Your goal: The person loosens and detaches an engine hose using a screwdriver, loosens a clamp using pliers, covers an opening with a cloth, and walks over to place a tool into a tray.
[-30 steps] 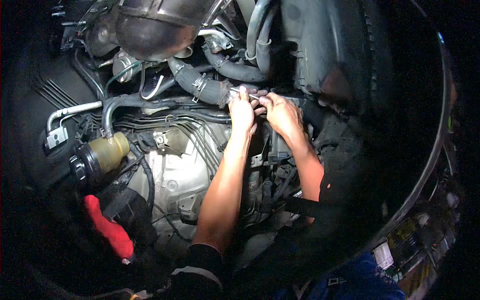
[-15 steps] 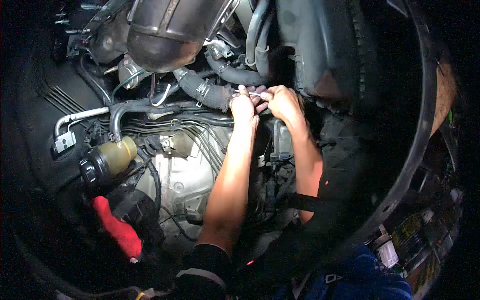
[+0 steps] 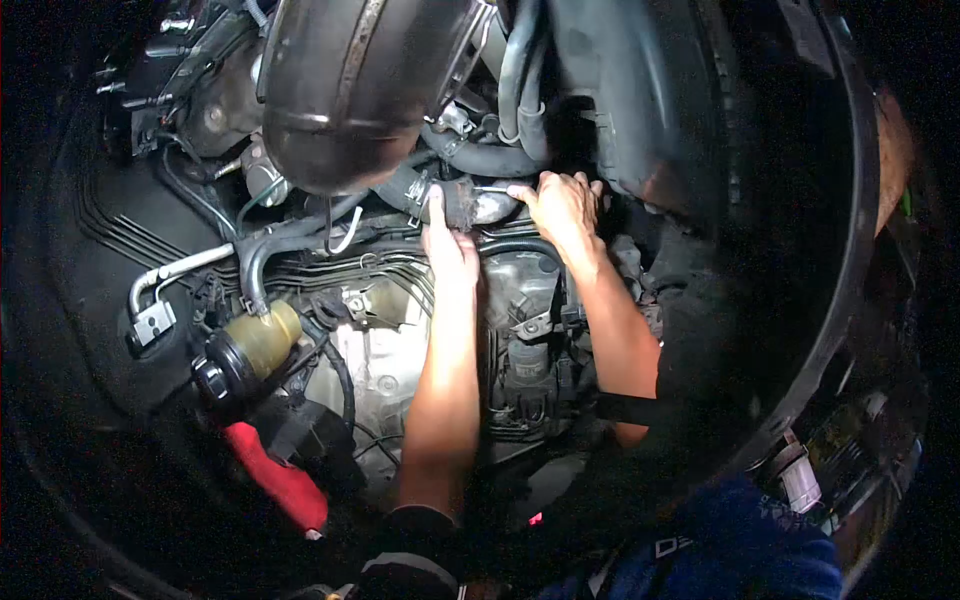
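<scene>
My left hand [image 3: 453, 252] is closed around a thick black hose [image 3: 455, 203], thumb laid on its near side and fingers curled beneath. A wire clamp [image 3: 415, 198] circles the hose left of the thumb. At the hose's right end a shiny metal pipe [image 3: 492, 207] shows. In my right hand [image 3: 570, 215] is a slim metal rod-shaped tool [image 3: 492, 189], pinched at the thumb and pointing left across the top of the pipe and hose end. The tool's far end and most of its handle are hidden by my fingers.
A large dark cylindrical housing [image 3: 345, 110] overhangs the hose. Several thin metal lines [image 3: 330, 262] run below it. A yellowed reservoir with a black cap [image 3: 262, 337] and a red cloth-like object [image 3: 275, 478] lie to the left. A dark plastic housing [image 3: 640, 100] stands at right.
My left hand has moved left from the tool's tip onto the hose. The metal pipe at the hose's end has come into sight. The right hand keeps the tool; the view has shifted slightly.
</scene>
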Tool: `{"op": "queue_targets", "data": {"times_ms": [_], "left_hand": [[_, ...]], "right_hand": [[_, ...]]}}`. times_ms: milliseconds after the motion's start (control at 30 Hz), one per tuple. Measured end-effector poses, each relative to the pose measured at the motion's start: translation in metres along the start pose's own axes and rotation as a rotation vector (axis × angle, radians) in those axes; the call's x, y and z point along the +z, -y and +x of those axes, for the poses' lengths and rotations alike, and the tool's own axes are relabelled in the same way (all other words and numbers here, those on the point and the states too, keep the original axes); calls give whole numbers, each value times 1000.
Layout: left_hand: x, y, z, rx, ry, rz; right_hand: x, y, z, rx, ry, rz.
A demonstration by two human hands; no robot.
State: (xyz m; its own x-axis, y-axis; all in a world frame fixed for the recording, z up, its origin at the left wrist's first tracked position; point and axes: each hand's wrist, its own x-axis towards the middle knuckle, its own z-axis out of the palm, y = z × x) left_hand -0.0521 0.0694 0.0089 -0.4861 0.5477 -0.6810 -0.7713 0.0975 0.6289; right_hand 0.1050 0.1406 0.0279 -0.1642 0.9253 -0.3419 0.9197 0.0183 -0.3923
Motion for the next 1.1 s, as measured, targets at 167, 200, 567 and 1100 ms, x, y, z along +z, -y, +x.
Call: {"op": "queue_targets", "data": {"times_ms": [167,200,567,1100], "left_hand": [[25,18,12,215,-187,-33],[26,19,15,226,-206,-23],[10,20,14,127,-34,-122],[10,23,16,85,-37,-128]], "right_hand": [[6,0,23,126,259,102],[4,1,25,134,270,119],[-29,32,-14,-102,42,-186],[-44,37,9,97,337,-4]]}}
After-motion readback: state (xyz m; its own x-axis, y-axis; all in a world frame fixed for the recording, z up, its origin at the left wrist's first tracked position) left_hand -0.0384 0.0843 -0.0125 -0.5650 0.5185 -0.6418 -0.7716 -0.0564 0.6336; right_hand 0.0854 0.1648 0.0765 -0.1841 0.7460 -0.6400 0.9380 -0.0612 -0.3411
